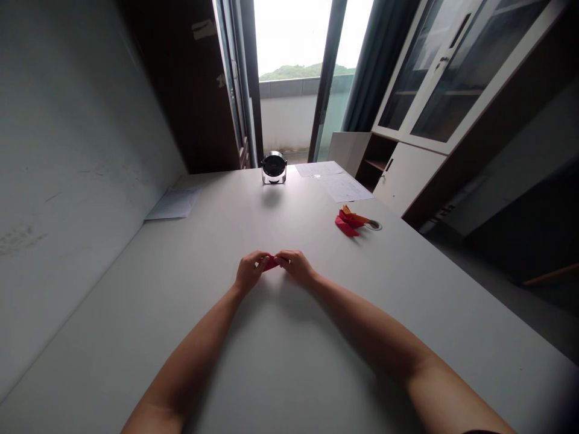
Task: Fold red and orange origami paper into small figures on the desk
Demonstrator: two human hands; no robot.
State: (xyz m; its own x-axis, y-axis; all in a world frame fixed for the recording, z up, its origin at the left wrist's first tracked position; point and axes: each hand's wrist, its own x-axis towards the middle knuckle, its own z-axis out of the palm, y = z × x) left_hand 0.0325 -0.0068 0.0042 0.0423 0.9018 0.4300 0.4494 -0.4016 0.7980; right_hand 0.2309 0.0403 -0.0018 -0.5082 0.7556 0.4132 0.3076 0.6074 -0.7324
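Note:
A small piece of folded red paper (270, 263) is held between my two hands, just above or on the white table. My left hand (250, 269) pinches its left end between thumb and fingers. On the other side, my right hand (295, 265) grips the right end the same way. The fingers cover much of the paper, so its full shape is hidden. Farther right on the table lies a small pile of folded red and orange paper pieces (350, 222), apart from both hands.
The white table (181, 337) meets a wall on the left. A round black device on a metal stand (274, 167) is at the far edge. Printed sheets (346, 188) lie at the back right, a paper stack (172, 204) at the left. A cable-hole ring (374, 225) adjoins the pile.

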